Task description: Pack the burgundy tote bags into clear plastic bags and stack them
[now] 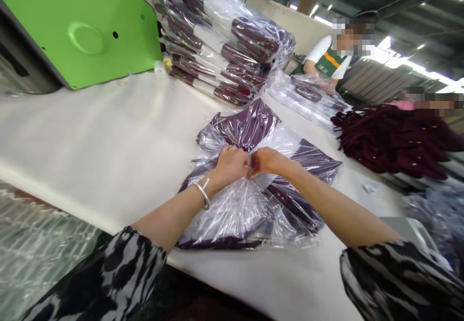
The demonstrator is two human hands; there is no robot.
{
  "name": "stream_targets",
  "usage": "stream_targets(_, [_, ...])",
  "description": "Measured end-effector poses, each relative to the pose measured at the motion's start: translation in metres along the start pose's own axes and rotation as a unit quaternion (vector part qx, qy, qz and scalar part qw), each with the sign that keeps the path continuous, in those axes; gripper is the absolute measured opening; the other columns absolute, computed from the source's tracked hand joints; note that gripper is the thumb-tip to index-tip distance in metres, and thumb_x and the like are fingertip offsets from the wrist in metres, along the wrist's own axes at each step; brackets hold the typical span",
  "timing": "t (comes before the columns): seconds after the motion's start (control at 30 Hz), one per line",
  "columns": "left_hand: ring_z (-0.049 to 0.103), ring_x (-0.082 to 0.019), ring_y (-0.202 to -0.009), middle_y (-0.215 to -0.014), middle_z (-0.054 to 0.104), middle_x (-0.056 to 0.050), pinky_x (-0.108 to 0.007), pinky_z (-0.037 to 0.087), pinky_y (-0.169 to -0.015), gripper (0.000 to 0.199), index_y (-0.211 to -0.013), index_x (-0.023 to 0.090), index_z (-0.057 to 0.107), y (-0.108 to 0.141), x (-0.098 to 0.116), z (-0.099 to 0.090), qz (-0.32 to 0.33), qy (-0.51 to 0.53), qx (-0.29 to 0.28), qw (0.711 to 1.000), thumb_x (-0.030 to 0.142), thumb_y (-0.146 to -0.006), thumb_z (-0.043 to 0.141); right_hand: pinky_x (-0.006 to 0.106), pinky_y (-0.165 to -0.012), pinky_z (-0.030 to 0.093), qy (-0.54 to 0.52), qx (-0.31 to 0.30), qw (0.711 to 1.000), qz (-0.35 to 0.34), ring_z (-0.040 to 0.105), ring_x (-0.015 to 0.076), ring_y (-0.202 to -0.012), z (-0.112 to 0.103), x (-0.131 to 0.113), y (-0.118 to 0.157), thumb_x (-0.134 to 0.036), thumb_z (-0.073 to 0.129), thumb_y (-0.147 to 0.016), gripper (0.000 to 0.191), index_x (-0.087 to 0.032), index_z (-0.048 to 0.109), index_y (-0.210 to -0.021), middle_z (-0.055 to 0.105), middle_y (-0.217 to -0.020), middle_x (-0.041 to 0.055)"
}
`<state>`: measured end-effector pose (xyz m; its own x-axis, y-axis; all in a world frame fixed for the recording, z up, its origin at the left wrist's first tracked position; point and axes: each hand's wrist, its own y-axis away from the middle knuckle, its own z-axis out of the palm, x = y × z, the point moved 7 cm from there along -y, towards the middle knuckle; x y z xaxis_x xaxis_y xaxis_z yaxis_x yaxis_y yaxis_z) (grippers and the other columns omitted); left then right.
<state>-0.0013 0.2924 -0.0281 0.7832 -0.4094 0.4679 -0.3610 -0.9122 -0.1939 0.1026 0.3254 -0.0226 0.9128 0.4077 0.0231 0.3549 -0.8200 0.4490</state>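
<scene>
A dark maroon garment in a clear plastic bag (232, 214) lies on the white table in front of me, with a white panel showing through the plastic. My left hand (234, 162), with a silver bracelet at its wrist, is closed in a fist on plastic gathered over the middle of the bag. Right beside it, my right hand (264, 161) pinches the same gathered plastic, its fingers curled. Creases in the film run out from both hands. What lies between the fingertips is too small to make out.
Bagged maroon garments (224, 45) are stacked at the table's far side. A green panel (108, 31) stands at the back left. Across the table (90, 118), a person (328, 62) handles a bagged garment. Loose maroon garments (391, 142) are piled at the right, near another partly hidden person.
</scene>
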Motion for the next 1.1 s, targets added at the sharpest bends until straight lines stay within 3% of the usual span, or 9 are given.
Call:
stream_targets(0.2, [0.066, -0.023, -0.088, -0.087, 0.077, -0.006, -0.036, 0.046, -0.083, 0.021, -0.086, 0.022, 0.077, -0.006, -0.003, -0.007, 0.016, -0.007, -0.02, 1.0, 0.022, -0.084, 0.056, 0.026, -0.059, 0.04, -0.032, 0.005, 0.999, -0.005, 0.065, 0.0185, -0.069, -0.003, 0.001, 0.002, -0.046, 0.085, -0.063, 0.03, -0.02, 0.075, -0.072, 0.071, -0.068, 0.001])
stream_targets(0.33, [0.067, -0.021, -0.088, -0.089, 0.077, -0.004, -0.032, 0.045, -0.081, 0.017, -0.089, 0.023, 0.076, -0.005, -0.003, -0.006, 0.048, 0.021, -0.059, 0.997, 0.033, -0.082, 0.064, 0.025, -0.061, 0.042, -0.049, 0.001, 0.999, 0.011, 0.066, 0.0188, -0.07, -0.005, 0.002, 0.004, -0.046, 0.085, -0.063, 0.028, -0.021, 0.074, -0.068, 0.071, -0.066, 0.0007])
stream_targets(0.47, [0.065, -0.022, -0.087, -0.087, 0.075, -0.005, -0.033, 0.044, -0.08, 0.012, -0.083, 0.021, 0.073, -0.004, -0.004, -0.005, 0.047, -0.019, -0.041, 0.998, 0.024, -0.081, 0.063, 0.027, -0.066, 0.046, -0.044, 0.003, 0.998, 0.034, 0.069, 0.021, -0.077, -0.003, 0.004, 0.009, -0.05, 0.085, -0.063, 0.03, -0.023, 0.074, -0.069, 0.074, -0.073, 0.0024])
stream_targets(0.63, [0.063, -0.021, -0.085, -0.087, 0.073, -0.005, -0.033, 0.045, -0.081, 0.012, -0.083, 0.02, 0.073, -0.002, -0.003, -0.003, 0.061, -0.011, -0.02, 0.998, 0.021, -0.08, 0.061, 0.035, -0.081, 0.05, 0.012, 0.104, 0.989, 0.101, 0.069, 0.0305, -0.099, -0.007, 0.017, 0.02, -0.069, 0.082, -0.06, 0.062, -0.021, 0.074, -0.099, 0.075, -0.103, 0.0124])
stream_targets(0.77, [0.064, -0.021, -0.085, -0.087, 0.074, -0.004, -0.032, 0.045, -0.082, 0.01, -0.082, 0.02, 0.073, -0.001, -0.004, -0.004, 0.057, -0.008, -0.013, 0.998, 0.022, -0.08, 0.063, 0.036, -0.084, 0.05, -0.034, 0.155, 0.978, 0.136, 0.068, 0.0288, -0.1, -0.006, 0.053, 0.043, -0.059, 0.078, -0.072, 0.051, -0.021, 0.07, -0.106, 0.074, -0.109, 0.0108])
stream_targets(0.87, [0.065, -0.02, -0.085, -0.086, 0.075, -0.003, -0.031, 0.045, -0.082, 0.01, -0.082, 0.02, 0.072, -0.001, -0.005, -0.005, 0.051, -0.009, -0.01, 0.999, 0.02, -0.079, 0.063, 0.04, -0.091, 0.048, -0.023, 0.298, 0.94, 0.167, 0.067, 0.0284, -0.104, -0.012, 0.107, 0.099, -0.041, 0.071, -0.081, 0.04, -0.021, 0.068, -0.115, 0.07, -0.121, 0.0112])
stream_targets(0.97, [0.066, -0.021, -0.087, -0.088, 0.076, -0.004, -0.03, 0.045, -0.082, 0.011, -0.082, 0.02, 0.072, 0.0, -0.003, -0.007, 0.062, 0.002, -0.009, 0.998, 0.02, -0.079, 0.062, 0.037, -0.085, 0.05, -0.101, 0.411, 0.876, 0.229, 0.07, 0.0253, -0.092, 0.007, 0.188, 0.201, -0.044, 0.066, -0.082, 0.04, -0.021, 0.07, -0.114, 0.074, -0.114, 0.0102])
stream_targets(1.03, [0.067, -0.023, -0.086, -0.088, 0.076, -0.005, -0.031, 0.045, -0.08, 0.013, -0.083, 0.019, 0.073, 0.001, -0.001, -0.007, 0.074, 0.014, -0.01, 0.997, 0.023, -0.078, 0.061, 0.036, -0.078, 0.05, -0.145, 0.42, 0.84, 0.311, 0.07, 0.0258, -0.083, 0.038, 0.238, 0.285, -0.049, 0.064, -0.079, 0.04, -0.019, 0.074, -0.104, 0.076, -0.099, 0.0092])
stream_targets(1.1, [0.067, -0.024, -0.085, -0.089, 0.076, -0.006, -0.031, 0.045, -0.078, 0.018, -0.085, 0.02, 0.073, -0.001, -0.004, -0.007, 0.071, 0.016, -0.012, 0.997, 0.03, -0.079, 0.059, 0.035, -0.072, 0.048, -0.182, 0.391, 0.81, 0.399, 0.069, 0.0265, -0.078, 0.078, 0.269, 0.367, -0.05, 0.063, -0.077, 0.038, -0.019, 0.077, -0.093, 0.076, -0.085, 0.0074])
